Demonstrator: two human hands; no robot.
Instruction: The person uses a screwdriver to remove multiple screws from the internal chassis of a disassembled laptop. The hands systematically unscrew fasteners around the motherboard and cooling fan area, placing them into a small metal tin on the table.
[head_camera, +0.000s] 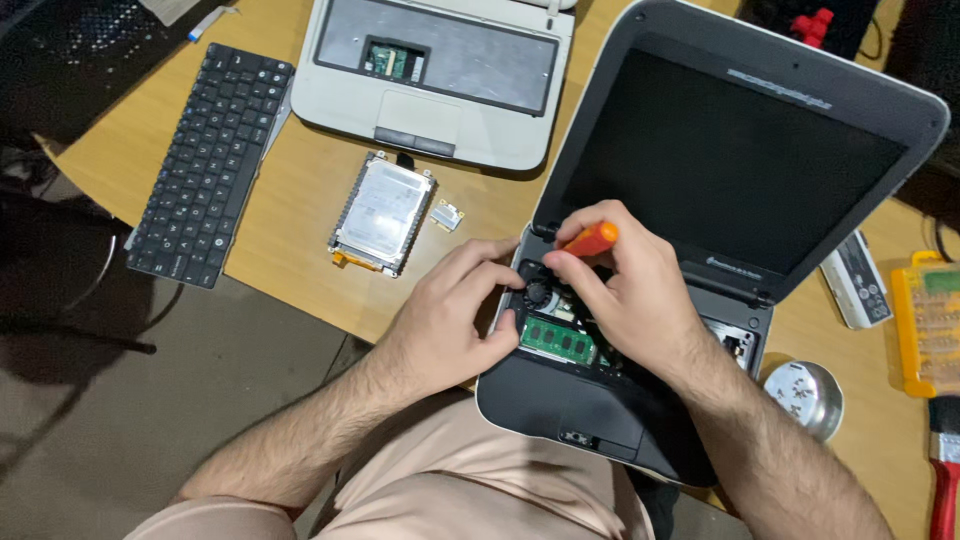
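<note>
Orange marks the small plastic-handled screwdriver (590, 240) pinched upright in your right hand (630, 290), over the dark grey open laptop (740, 170) on your lap. Your left hand (450, 315), fingers curled, braces its opened base beside the green memory stick (557, 341).

Screwdriver (590, 240) tip hidden — paintbrush (943, 470) cut off.

Wooden table (300, 210), keyboard (210, 165), hard drive (382, 213)
</note>
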